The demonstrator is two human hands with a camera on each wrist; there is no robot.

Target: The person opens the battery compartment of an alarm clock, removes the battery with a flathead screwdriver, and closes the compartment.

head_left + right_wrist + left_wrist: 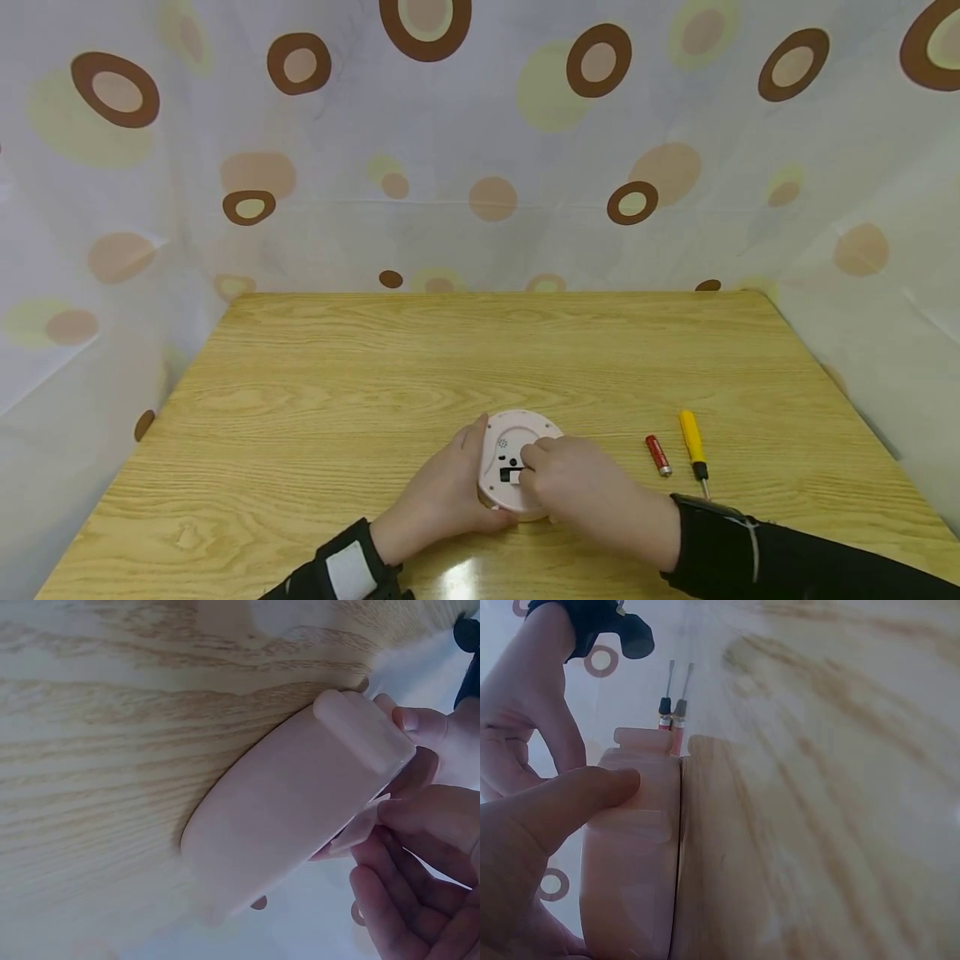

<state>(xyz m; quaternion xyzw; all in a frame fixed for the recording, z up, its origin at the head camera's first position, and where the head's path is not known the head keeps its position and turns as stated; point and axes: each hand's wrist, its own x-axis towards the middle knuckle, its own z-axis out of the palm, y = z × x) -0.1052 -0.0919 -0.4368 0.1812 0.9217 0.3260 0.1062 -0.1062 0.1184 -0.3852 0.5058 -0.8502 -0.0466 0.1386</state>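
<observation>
Near the desk's [300, 375] front edge, left hand [442, 496] grips the pink clock [504, 442] face-down, steadying it; right hand's [581, 487] fingertips pinch at its black compartment [510, 475].

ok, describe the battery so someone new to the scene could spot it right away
On the wooden table, look right of the round pink device that both hands are on. Two small things lie side by side there: the battery is the left one, nearer the device. It is a short red cylinder with a metal end, whereas its neighbour, the screwdriver, is longer with a yellow handle.
</observation>
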